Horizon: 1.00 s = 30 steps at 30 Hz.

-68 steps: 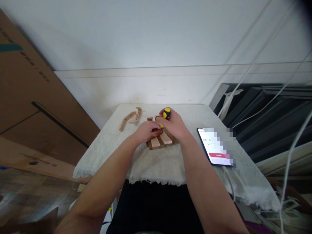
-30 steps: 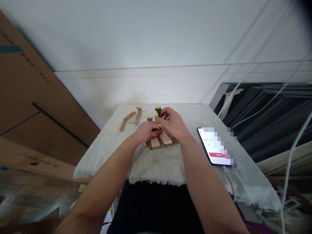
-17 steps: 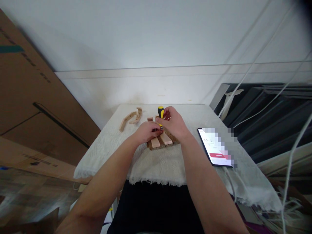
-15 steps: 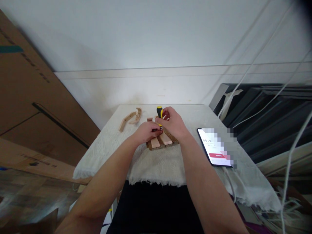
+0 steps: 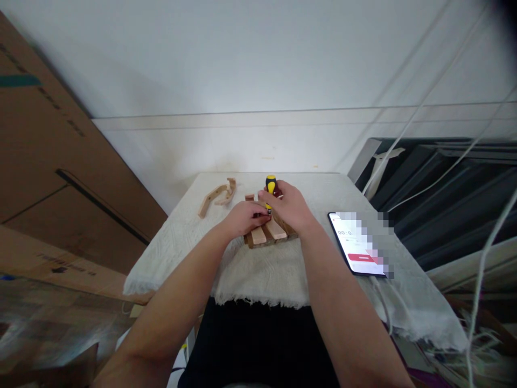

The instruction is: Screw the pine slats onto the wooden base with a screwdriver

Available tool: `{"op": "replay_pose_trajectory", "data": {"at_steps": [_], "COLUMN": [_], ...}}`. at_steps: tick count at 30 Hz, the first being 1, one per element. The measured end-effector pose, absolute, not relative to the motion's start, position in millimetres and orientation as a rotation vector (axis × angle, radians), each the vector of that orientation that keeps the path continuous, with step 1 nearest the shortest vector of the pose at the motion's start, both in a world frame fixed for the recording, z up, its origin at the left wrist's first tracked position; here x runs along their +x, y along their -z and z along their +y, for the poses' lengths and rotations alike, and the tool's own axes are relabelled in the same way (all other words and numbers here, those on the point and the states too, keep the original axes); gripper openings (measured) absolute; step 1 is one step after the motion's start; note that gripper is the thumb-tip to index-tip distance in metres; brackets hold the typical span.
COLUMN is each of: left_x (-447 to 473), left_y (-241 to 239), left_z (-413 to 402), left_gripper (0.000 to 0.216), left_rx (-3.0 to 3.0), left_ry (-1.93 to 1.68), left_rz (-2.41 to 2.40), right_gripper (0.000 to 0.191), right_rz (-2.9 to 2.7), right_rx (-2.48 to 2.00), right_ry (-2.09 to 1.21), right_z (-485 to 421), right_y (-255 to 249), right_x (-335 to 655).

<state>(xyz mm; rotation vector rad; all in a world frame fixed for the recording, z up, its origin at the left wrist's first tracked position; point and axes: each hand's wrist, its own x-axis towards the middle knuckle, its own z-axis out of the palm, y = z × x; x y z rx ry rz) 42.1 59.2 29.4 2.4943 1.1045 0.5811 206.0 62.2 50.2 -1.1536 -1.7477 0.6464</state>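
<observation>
A small slatted wooden piece (image 5: pixel 267 235) lies on the white cloth (image 5: pixel 258 269) in the middle of the table. My right hand (image 5: pixel 291 210) is closed round a yellow-and-black screwdriver (image 5: pixel 270 186), which stands nearly upright with its tip down on the slats. My left hand (image 5: pixel 242 218) rests on the left part of the wooden piece, fingers pinched together at the screwdriver's tip. What the fingers pinch is too small to make out.
Two curved wooden parts (image 5: pixel 216 195) lie at the back left of the cloth. A phone (image 5: pixel 357 249) with a lit screen lies at the right. A big cardboard box (image 5: pixel 48 172) leans at the left. White cables (image 5: pixel 480 258) hang at the right.
The screwdriver handle has turned and shifted slightly in my right hand, from tilted with its end cap showing to nearly upright. My left hand stays on the slats.
</observation>
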Motion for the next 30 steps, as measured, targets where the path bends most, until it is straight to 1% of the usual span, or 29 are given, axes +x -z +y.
{"op": "replay_pose_trajectory", "data": {"at_steps": [2, 5, 9, 11, 16, 21, 23, 26, 30], "left_x": [42.4, 43.0, 43.4, 43.2, 42.6, 42.8, 43.0, 43.7, 44.0], "left_y": [-30.0, -30.0, -28.8, -28.4, -28.2, -30.1, -31.0, -32.1, -31.8], "left_z": [58.7, 58.4, 59.0, 59.5, 60.3, 59.0, 58.3, 58.0, 58.8], "left_gripper": [0.022, 0.023, 0.021, 0.019, 0.017, 0.019, 0.019, 0.018, 0.019], "left_rx": [2.483, 2.464, 2.462, 2.465, 2.46, 2.452, 2.458, 2.491, 2.504], "left_ry": [-0.589, -0.595, -0.6, -0.6, -0.617, -0.618, -0.604, -0.593, -0.579], "left_rz": [1.1, 1.122, 1.177, 1.177, 1.141, 1.098, 1.116, 1.156, 1.148], "right_gripper": [0.02, 0.018, 0.031, 0.034, 0.03, 0.019, 0.022, 0.034, 0.034], "right_rz": [-1.757, -1.779, -1.775, -1.769, -1.793, -1.777, -1.78, -1.799, -1.793], "right_rx": [-1.118, -1.091, -1.176, -1.202, -1.162, -1.12, -1.137, -1.212, -1.23], "right_ry": [-0.676, -0.691, -0.653, -0.646, -0.68, -0.708, -0.694, -0.632, -0.607], "right_z": [62.5, 63.4, 63.3, 62.5, 61.2, 62.0, 61.9, 61.1, 61.0], "right_y": [-50.1, -49.2, -48.8, -49.3, -50.9, -51.2, -51.1, -51.3, -51.6], "right_x": [205.7, 206.0, 206.9, 207.2, 207.2, 208.3, 208.7, 209.0, 209.2]}}
